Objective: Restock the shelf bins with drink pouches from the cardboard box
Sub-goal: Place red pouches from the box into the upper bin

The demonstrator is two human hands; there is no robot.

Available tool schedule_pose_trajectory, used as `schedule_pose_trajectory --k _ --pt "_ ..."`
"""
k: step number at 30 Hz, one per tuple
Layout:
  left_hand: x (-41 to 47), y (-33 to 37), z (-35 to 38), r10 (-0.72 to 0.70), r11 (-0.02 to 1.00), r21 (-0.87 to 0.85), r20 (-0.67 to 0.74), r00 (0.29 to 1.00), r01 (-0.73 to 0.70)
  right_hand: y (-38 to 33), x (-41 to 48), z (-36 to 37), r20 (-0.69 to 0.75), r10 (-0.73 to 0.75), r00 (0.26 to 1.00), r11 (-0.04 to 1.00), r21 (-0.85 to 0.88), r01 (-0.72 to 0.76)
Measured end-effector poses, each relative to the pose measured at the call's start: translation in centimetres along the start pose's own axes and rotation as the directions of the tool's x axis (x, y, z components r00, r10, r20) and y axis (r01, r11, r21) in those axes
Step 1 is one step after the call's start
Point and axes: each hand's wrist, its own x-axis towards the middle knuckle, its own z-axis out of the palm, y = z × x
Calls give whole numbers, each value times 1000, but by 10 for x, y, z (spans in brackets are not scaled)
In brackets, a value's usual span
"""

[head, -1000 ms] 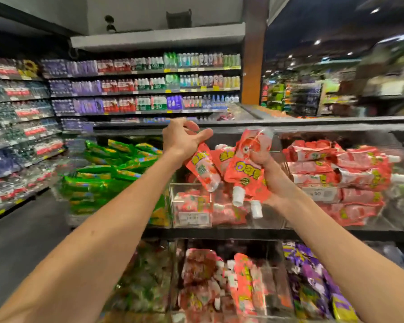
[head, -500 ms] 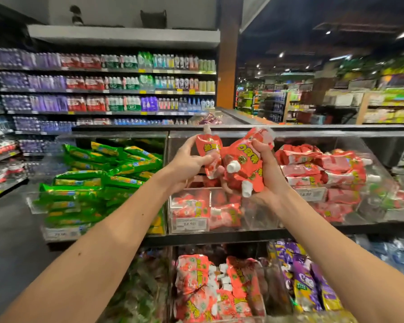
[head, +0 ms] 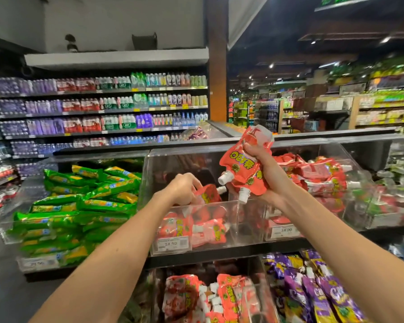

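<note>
Several red spouted drink pouches (head: 243, 169) sit clutched in the right hand (head: 264, 176) above the clear plastic shelf bin (head: 250, 220); the left hand (head: 184, 188) fingers pinch another red pouch (head: 208, 194) at its open top.

The right hand (head: 264, 170) is holding two red pouches (head: 240, 166) and the left hand (head: 184, 188) is holding one red pouch (head: 208, 195).

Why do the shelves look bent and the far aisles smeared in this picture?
Head view: the wide-angle lens bows the long bottle shelves; the far aisles on the right smear, probably from head motion; the red spouted drink pouches gripped in the right hand are sharp; the clear plastic bin wall carries a hazy sheen.
</note>
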Motion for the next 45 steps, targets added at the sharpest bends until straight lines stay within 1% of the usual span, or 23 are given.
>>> schedule_pose_trajectory --k 2,4,8,14,18,19,20,21,22,23,24,25,26,29,31,33,35,36,37,38,41,43,45 --pt "11 5 3 2 996 87 69 998 -8 -2 -1 -8 -12 -14 1000 1000 -15 14" --pt "20 7 2 1 992 127 120 993 -16 -3 0 -13 -15 -5 1000 999 -41 4" --pt "29 7 5 13 977 208 173 985 -49 -3 5 -18 -57 16 998 998 -68 -20" --pt "34 -1 13 1 978 202 210 978 -44 1 18 -13 -82 50 995 994 -93 -57" --pt "29 -7 10 17 993 112 264 964 -48 3 24 -8 -104 57 993 989 -130 -71" --pt "28 -9 5 33 996 73 246 969 -52 4 25 -8 -109 62 992 987 -143 -77" --pt "25 -7 -2 63 998 -7 192 979 -62 4 26 -7 -107 66 992 985 -152 -82" --pt "22 -4 -10 85 987 -142 104 991 -70 5 27 -7 -111 76 991 982 -163 -94" --pt "16 2 -20 82 942 -327 10 997 -74 6 28 -6 -121 83 989 979 -178 -104" --pt "11 10 -30 58 854 -516 -44 997 -73 7 31 -5 -132 90 987 975 -190 -114" --pt "5 18 -38 52 755 -651 -54 997 -74 8 35 -5 -146 95 985 970 -209 -125" --pt "0 24 -44 66 687 -722 -47 997 -79 9 38 -3 -160 106 981 963 -231 -141" --pt "-4 30 -47 90 666 -740 -42 995 -92 11 42 -1 -166 117 979 954 -255 -158" --pt "-14 42 -46 157 723 -670 -74 985 -166 15 51 5 -171 140 975 906 -375 -196" --pt "-15 48 -46 145 724 -657 -155 977 -212 17 55 8 -158 96 983 846 -507 -164" --pt "-14 48 -52 156 770 -580 -230 961 -264 20 59 12 -127 45 991 780 -616 -114" --pt "-12 44 -59 212 838 -460 -222 952 -294 20 62 14 -100 61 993 739 -665 -112" --pt "-12 41 -61 218 848 -446 -196 956 -285 18 63 14 -95 104 990 723 -676 -141" --pt "-12 39 -63 200 843 -472 -169 965 -257 15 63 12 -91 143 986 712 -682 -166" --pt "-12 35 -65 174 831 -506 -156 972 -230 12 63 10 -86 181 980 711 -677 -191" --pt "-10 25 -69 80 795 -582 -175 981 -169 2 64 -3 -96 263 960 810 -519 -274" --pt "-7 19 -68 16 774 -617 -206 978 -142 -4 65 -14 -162 250 955 855 -425 -296" --pt "-1 15 -60 -27 803 -582 -250 968 -128 -12 65 -20 -246 209 946 889 -355 -288"
